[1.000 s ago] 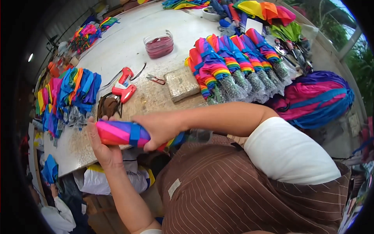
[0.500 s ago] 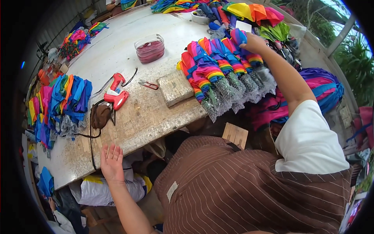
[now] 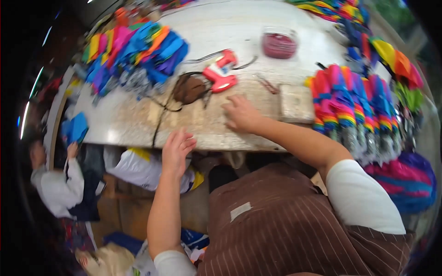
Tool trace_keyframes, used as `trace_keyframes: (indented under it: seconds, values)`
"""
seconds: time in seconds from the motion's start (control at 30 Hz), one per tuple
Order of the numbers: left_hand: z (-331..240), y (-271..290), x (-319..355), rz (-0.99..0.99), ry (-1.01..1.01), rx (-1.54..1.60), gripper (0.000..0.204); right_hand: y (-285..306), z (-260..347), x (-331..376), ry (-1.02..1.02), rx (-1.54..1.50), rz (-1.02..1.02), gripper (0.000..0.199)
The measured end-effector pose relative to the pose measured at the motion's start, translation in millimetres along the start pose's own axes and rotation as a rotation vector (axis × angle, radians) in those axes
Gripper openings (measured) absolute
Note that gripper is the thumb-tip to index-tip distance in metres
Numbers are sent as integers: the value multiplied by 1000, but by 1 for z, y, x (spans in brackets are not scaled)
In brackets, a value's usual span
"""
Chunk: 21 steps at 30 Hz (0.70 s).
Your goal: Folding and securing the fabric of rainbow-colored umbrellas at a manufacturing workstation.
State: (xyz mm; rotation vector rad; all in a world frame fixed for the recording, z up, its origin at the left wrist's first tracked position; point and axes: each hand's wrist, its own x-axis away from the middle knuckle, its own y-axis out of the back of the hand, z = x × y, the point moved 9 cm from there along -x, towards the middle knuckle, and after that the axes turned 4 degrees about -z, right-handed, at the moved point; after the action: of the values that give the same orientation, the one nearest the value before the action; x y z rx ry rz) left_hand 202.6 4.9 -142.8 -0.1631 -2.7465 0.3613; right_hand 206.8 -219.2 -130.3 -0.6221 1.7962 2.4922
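Apparently between pieces, the left hand (image 3: 176,149) and right hand (image 3: 242,115) have their grips loose and unloaded near the front edge of the worktop (image 3: 115,125), with rolled umbrellas (image 3: 341,97) at right and a colourful bundle (image 3: 151,47) at left, so taking one would call for a reach.

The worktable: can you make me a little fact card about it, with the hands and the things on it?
Table: whitish, worn brown near the front
Left grip: open, holding nothing, at the front edge
Right grip: fingers slightly bent, holding nothing, above the worn part; touching or not is too blurry to tell
Tool: red and white glue gun, beside a brown bundle
Left side: colourful fabric pile
Right side: folded rainbow umbrellas, beside a block
Farther back: clear tub, dark red contents
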Motion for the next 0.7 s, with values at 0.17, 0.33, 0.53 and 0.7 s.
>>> trace_keyframes:
  seconds: [0.17,0.33,0.53,0.7]
  values:
    - [-78,92,-60,-318,-455,-533,30,-21,17,5,75,-58,-146,50]
    - [-171,110,-151,-576,-710,-1087,29,-18,12,-6,43,-51,-108,52]
    - [-207,86,-252,-677,-952,-1581,33,-21,13,-18,14,-78,-31,54]
    - [-197,62,-290,-693,-499,-1798,34,-23,6,-22,-17,-68,1,54]
